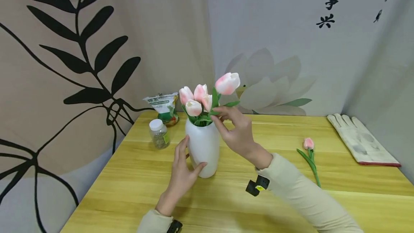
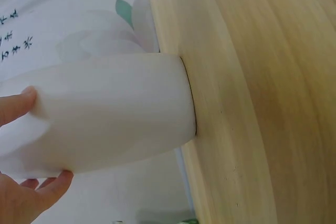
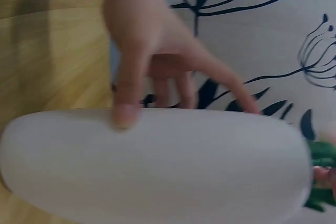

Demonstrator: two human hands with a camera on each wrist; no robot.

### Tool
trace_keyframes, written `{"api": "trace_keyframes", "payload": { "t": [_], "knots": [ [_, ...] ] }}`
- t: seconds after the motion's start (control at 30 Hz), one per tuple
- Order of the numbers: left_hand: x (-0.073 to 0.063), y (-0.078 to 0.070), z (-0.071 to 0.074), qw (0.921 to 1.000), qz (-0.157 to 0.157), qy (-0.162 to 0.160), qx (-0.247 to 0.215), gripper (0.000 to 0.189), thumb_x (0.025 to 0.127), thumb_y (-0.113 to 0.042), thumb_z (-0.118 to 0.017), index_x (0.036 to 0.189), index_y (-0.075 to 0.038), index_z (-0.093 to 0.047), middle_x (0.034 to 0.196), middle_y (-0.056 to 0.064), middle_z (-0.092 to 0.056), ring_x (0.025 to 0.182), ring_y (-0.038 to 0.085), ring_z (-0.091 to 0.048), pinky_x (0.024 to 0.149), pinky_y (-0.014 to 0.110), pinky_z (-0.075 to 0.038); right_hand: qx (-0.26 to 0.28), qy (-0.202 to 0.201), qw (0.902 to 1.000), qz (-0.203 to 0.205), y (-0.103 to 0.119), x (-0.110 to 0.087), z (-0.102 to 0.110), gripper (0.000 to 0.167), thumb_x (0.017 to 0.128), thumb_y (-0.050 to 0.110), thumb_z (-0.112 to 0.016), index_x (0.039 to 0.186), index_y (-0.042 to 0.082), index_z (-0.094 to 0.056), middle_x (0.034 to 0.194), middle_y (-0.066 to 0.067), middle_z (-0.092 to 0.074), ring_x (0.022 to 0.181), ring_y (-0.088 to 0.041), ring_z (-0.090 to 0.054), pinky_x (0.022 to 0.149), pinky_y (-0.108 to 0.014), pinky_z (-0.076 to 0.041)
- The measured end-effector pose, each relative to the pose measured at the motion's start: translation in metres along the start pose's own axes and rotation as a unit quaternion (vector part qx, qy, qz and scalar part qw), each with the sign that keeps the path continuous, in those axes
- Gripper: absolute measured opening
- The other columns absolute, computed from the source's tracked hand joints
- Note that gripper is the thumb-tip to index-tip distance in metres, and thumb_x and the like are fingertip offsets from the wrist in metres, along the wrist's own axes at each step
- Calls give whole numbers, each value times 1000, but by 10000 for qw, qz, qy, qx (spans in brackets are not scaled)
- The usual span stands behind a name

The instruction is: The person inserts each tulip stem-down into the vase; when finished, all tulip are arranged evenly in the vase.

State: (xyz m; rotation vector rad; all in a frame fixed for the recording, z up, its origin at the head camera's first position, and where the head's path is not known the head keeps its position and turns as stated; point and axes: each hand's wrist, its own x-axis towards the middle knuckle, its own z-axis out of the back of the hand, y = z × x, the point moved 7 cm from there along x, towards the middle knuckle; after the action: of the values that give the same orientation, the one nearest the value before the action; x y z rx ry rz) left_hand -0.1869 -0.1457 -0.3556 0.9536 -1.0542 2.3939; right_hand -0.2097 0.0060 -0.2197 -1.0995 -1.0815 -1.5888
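Note:
A white vase [image 1: 203, 150] stands upright on the table, holding several pink-and-white artificial tulips [image 1: 194, 107]. My left hand [image 1: 182, 175] grips its lower side, the thumb at the front and fingers at the left. In the left wrist view that thumb and the fingers touch the vase wall [image 2: 115, 108]. Above the rim, my right hand [image 1: 239, 132] pinches the stem of another tulip [image 1: 228, 83], whose bloom leans right and stands higher than the others. The lower end of this stem is hidden. The right wrist view shows the left hand [image 3: 147, 35] against the vase [image 3: 168, 166].
One tulip [image 1: 308, 144] lies on the table [image 1: 258, 208] at the right, near a white glove [image 1: 362, 141]. Left of the vase stand a white-lidded jar [image 1: 160, 136] and a green-and-white bag [image 1: 166, 109]. Printed curtains [image 1: 168, 39] hang behind.

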Motion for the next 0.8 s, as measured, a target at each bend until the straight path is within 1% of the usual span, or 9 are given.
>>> {"api": "trace_keyframes", "payload": {
  "t": [0.1, 0.2, 0.33, 0.43, 0.57, 0.63, 0.7, 0.77, 0.8],
  "knots": [
    [0, 1, -1, 10000, 52, 37, 6, 97, 66, -9, -77, 141, -7, -15, 133, 19, -30, 119, 35, -40, 80, 42, -54, -104, 203, 9997, 103, -3, -7, -9, 20, 75, -2, -65, 94, -1, -62, 80, -10, -62, 65, -15, -57, 54, -20, -51],
    [0, 1, -1, 10000, 62, 58, -22, 97, 67, -9, -76, 141, -8, -15, 134, 18, -30, 120, 34, -39, 81, 41, -54, -191, 258, 9991, 260, -4, -9, -14, 18, 78, -1, -62, 95, 1, -63, 78, -8, -62, 67, -15, -51, 52, -21, -46],
    [0, 1, 0, 10000, 2, 38, 16, 96, 67, -9, -77, 141, -7, -15, 134, 19, -29, 120, 34, -39, 80, 41, -54, -424, 309, 9976, 450, -3, -8, -20, 13, 77, -1, -62, 90, 1, -64, 78, -8, -65, 67, -16, -48, 54, -21, -43],
    [0, -1, 0, 10000, 11, 25, 26, 96, 66, -9, -77, 141, -7, -16, 134, 19, -29, 120, 33, -38, 80, 42, -54, -741, 492, 9952, 398, -3, -8, -24, 11, 76, 0, -62, 86, 3, -65, 76, -6, -66, 66, -15, -48, 53, -20, -43],
    [1, -3, -1, 10000, 3, 21, 11, 97, 66, -9, -77, 141, -6, -16, 134, 19, -29, 120, 34, -38, 80, 42, -54, -1046, 1139, 9876, 265, -7, -12, -28, 17, 78, 3, -52, 83, 8, -67, 71, -4, -65, 65, -15, -46, 49, -19, -41],
    [2, -3, -1, 10000, -16, 12, 21, 97, 65, -10, -78, 141, -6, -16, 134, 20, -29, 119, 34, -38, 79, 43, -54, -1086, 1556, 9814, 275, -9, -14, -30, 22, 78, 6, -47, 84, 9, -68, 75, -4, -67, 70, -16, -48, 52, -21, -42],
    [1, -3, -1, 10000, -3, 9, 27, 98, 65, -10, -78, 141, -6, -16, 134, 20, -29, 119, 34, -38, 79, 42, -54, -1082, 1899, 9753, 307, -9, -17, -31, 25, 80, 8, -44, 88, 9, -68, 83, -5, -67, 78, -18, -51, 59, -24, -46],
    [1, -2, -1, 10000, 26, 7, 22, 98, 65, -10, -78, 141, -7, -16, 134, 19, -29, 119, 34, -38, 79, 42, -54, -1039, 2006, 9735, 357, -7, -20, -30, 26, 82, 10, -44, 94, 8, -67, 91, -5, -68, 85, -19, -53, 65, -26, -48],
    [1, -1, 0, 10000, 38, 9, 24, 98, 65, -10, -78, 141, -7, -16, 134, 19, -29, 119, 34, -38, 79, 42, -54, -956, 1972, 9750, 367, -6, -22, -28, 26, 83, 10, -44, 96, 7, -67, 94, -5, -67, 85, -19, -53, 67, -27, -48]
  ]
}}
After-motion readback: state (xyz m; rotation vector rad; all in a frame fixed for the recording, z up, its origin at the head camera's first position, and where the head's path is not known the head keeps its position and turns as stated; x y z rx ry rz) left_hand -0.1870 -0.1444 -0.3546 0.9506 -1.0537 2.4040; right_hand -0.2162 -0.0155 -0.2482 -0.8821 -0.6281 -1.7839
